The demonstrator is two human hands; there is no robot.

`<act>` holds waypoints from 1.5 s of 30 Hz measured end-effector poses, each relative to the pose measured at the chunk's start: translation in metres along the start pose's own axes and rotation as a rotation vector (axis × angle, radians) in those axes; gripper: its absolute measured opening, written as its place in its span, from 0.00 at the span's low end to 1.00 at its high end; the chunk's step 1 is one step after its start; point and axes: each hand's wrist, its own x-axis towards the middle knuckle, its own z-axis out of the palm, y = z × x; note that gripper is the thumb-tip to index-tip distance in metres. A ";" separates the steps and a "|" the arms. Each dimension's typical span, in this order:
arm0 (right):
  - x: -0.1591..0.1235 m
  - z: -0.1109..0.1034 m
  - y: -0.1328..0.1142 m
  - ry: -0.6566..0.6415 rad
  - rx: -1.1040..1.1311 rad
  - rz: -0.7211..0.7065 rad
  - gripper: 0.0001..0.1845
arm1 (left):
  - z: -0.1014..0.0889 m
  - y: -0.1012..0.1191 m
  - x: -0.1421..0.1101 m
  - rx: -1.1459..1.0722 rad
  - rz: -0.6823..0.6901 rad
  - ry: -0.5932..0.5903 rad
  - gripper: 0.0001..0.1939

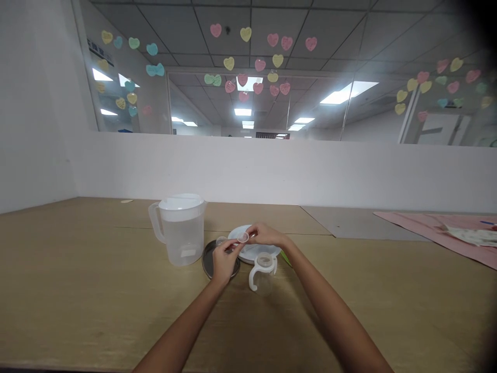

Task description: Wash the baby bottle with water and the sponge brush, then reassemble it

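My left hand [223, 263] and my right hand [265, 234] meet above a white plate [274, 250]. Between their fingertips is a small translucent round piece [243, 238], possibly a bottle part; its exact kind is too small to make out. Both hands are closed in a pinch on it. Just below them stands a clear baby bottle [264, 282] with a white two-handled collar [254, 274] and an open top. Under my left hand lies a dark round tray [208, 261], partly hidden. Another small clear piece [221, 241] shows behind the left fingers.
A large translucent pitcher [183, 235] with a white lid stands left of the tray. Something green [286, 258] peeks out beside the plate. Pink cloth [423, 225] covers the table's far right. A white wall [248, 168] and window rise behind the wooden table [97, 290].
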 end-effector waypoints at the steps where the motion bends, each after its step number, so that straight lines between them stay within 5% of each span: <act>1: -0.001 0.001 0.002 -0.028 0.082 0.015 0.12 | -0.001 -0.001 0.001 0.023 0.015 0.008 0.10; 8: -0.006 0.003 0.008 -0.084 0.403 0.108 0.15 | -0.001 0.000 0.001 0.053 0.072 -0.077 0.09; 10: -0.007 0.001 0.012 -0.077 0.295 0.152 0.13 | -0.003 -0.002 0.001 0.083 0.049 -0.070 0.08; 15: -0.008 -0.008 0.024 -0.009 -0.432 0.419 0.03 | -0.008 -0.014 0.004 0.152 -0.129 0.087 0.07; 20: -0.006 -0.001 0.028 0.016 -0.550 0.430 0.06 | -0.007 -0.024 0.006 0.187 -0.227 0.103 0.09; 25: -0.001 0.012 0.035 -0.092 -0.418 0.358 0.08 | -0.006 -0.028 0.006 0.174 -0.236 0.122 0.13; 29: 0.001 0.010 0.039 -0.129 0.064 0.283 0.10 | -0.007 -0.030 0.007 0.139 -0.233 0.120 0.13; 34: -0.012 -0.023 0.011 0.321 0.498 0.215 0.10 | -0.011 -0.025 0.008 0.101 -0.216 0.222 0.11; 36: -0.024 -0.037 -0.009 0.379 0.560 0.148 0.12 | -0.012 -0.020 0.008 -0.005 -0.203 0.315 0.10; 40: -0.043 -0.049 -0.046 0.285 0.492 0.066 0.15 | -0.013 -0.015 0.012 -0.320 -0.223 0.460 0.08; 45: -0.045 -0.038 -0.065 0.116 0.417 0.074 0.18 | -0.014 -0.031 0.022 -0.474 -0.323 0.347 0.07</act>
